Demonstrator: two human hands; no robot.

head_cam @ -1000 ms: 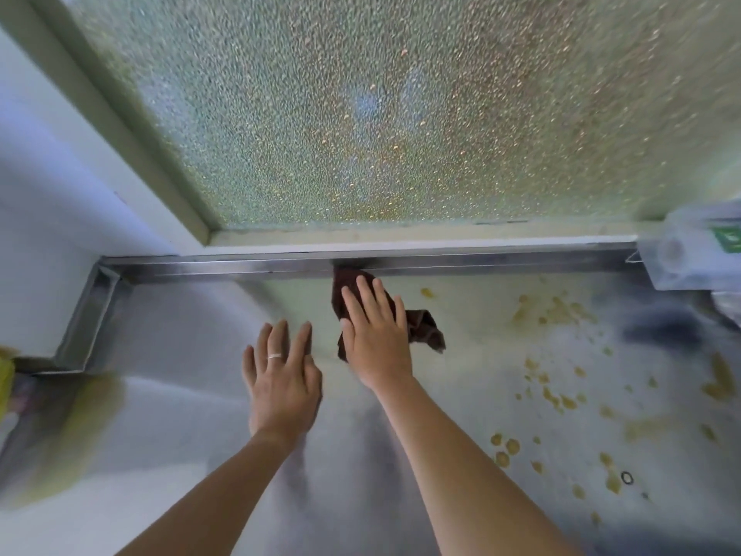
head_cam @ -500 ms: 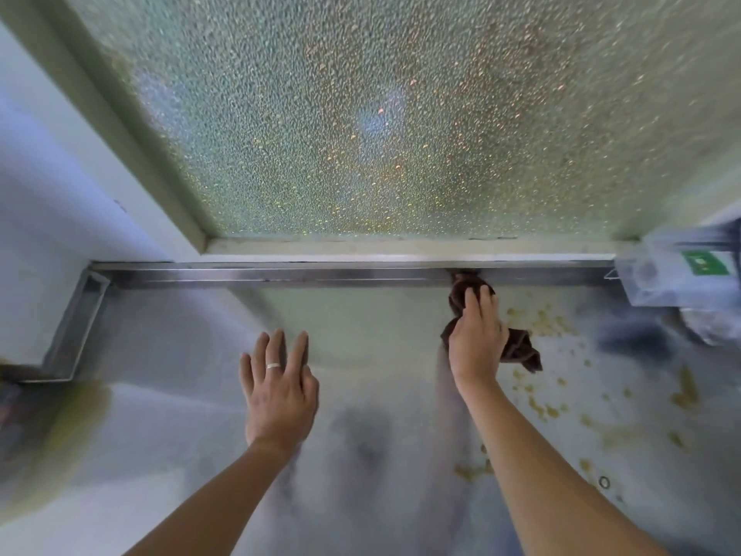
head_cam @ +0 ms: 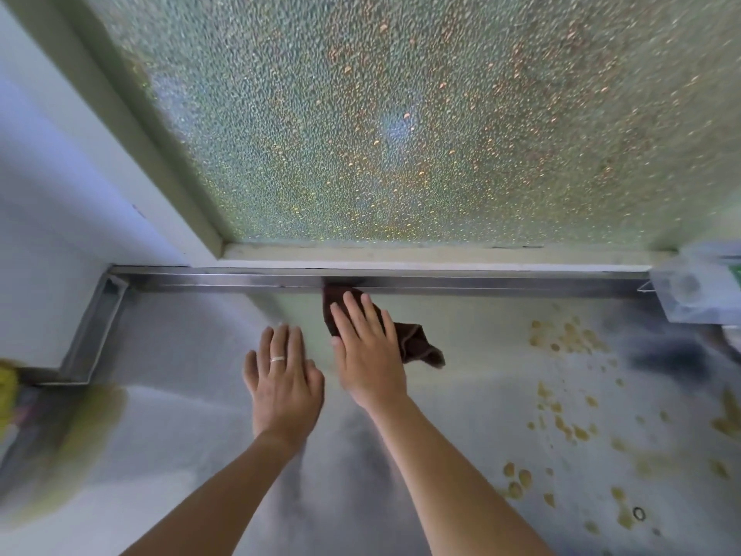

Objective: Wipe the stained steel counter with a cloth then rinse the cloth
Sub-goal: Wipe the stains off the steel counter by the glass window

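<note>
Our right hand [head_cam: 371,357], fingers flat, has slid the dark brown cloth [head_cam: 413,341] leftward along the stained steel counter [head_cam: 501,379]; our left hand [head_cam: 282,381] still rests open. No writing legible.

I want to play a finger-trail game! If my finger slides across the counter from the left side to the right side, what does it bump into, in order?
Yellow thing at the edge → left hand → right hand → brown cloth → yellowish stains → clear plastic container.
</note>
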